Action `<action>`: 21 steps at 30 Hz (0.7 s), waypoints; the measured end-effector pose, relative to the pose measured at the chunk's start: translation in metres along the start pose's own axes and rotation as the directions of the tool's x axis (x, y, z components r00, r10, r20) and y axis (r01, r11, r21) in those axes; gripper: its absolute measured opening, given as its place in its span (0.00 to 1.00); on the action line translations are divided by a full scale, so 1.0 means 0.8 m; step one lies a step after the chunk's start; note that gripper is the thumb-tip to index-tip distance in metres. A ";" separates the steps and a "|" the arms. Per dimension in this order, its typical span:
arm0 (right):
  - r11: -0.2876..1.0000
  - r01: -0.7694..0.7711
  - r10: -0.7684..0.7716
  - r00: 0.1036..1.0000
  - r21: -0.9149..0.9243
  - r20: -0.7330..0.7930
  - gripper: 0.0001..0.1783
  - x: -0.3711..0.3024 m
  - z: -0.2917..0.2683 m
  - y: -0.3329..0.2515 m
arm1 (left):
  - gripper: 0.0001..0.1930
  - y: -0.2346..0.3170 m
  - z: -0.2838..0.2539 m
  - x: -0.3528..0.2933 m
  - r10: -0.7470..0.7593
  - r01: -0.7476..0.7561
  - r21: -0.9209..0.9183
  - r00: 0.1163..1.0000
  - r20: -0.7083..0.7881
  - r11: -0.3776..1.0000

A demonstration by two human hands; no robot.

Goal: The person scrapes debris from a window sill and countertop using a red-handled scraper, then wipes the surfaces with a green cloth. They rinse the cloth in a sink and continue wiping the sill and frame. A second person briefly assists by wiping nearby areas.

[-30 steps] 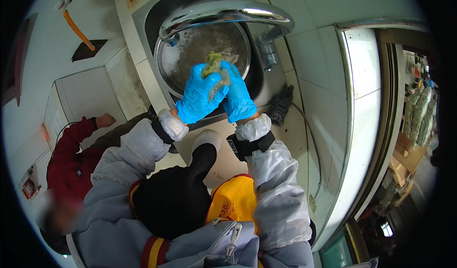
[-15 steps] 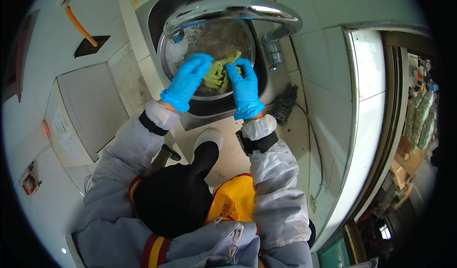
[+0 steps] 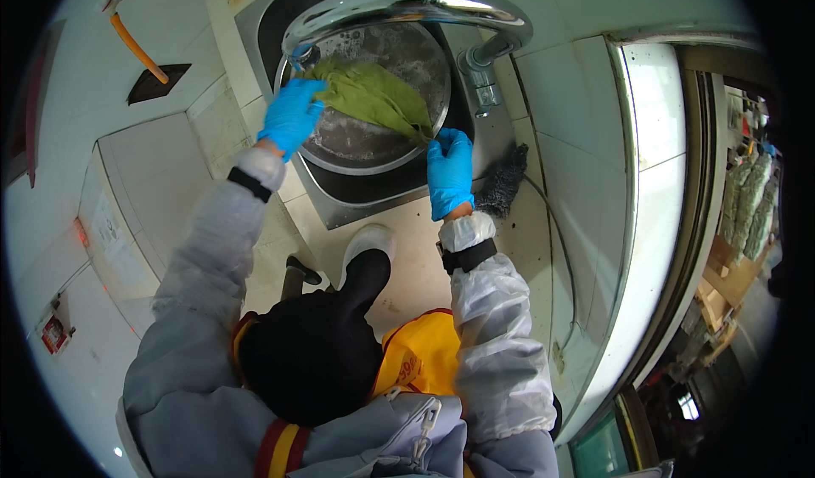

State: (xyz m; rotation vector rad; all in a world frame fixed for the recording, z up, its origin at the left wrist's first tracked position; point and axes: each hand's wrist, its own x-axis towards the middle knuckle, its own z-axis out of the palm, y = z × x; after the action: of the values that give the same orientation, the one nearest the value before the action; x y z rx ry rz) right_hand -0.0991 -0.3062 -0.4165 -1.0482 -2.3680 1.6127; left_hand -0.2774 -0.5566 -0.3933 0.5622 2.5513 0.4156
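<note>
A green cloth [image 3: 373,94] is stretched out between my two blue-gloved hands, over a round metal basin [image 3: 370,171] of murky, sudsy water. The basin stands inside a steel sink [image 3: 340,213]. My left hand [image 3: 291,115] is closed on the cloth's left end, by the basin's left rim. At the right rim, my right hand [image 3: 450,171] pinches the opposite corner. Above the basin arches a chrome faucet [image 3: 407,4], its spout end close to my left hand and partly over the cloth.
A dark bristly scrubber or pad [image 3: 503,182] lies on the counter right of the sink, near a thin cable [image 3: 556,223]. Tiled walls rise on both sides. An orange hose [image 3: 136,47] hangs at the upper left. On the right, a doorway [image 3: 688,223] shows stacked goods beyond.
The cloth was bunched between my hands and is now spread wide. My left hand has moved left and slightly up, my right hand right and down.
</note>
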 end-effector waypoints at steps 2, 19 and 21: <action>0.997 -0.050 0.049 0.998 0.056 0.029 0.17 -0.012 0.005 0.001 | 0.32 0.027 0.029 0.015 0.110 -0.119 0.107 0.990 0.084 0.987; 0.545 -0.674 0.295 0.711 0.499 0.638 0.44 -0.002 0.031 -0.052 | 0.24 0.130 -0.018 -0.042 -0.103 0.340 -0.908 0.940 0.324 0.246; 0.256 -0.704 0.253 0.710 0.663 0.657 0.46 0.012 0.040 -0.068 | 0.22 0.139 -0.037 -0.053 0.063 0.332 -0.943 0.942 0.330 -0.015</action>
State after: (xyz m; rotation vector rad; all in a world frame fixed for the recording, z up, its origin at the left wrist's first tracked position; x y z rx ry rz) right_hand -0.1468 -0.3367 -0.3869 -1.2503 -0.7391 3.0514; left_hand -0.2245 -0.4852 -0.3084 -0.2505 1.2832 1.7521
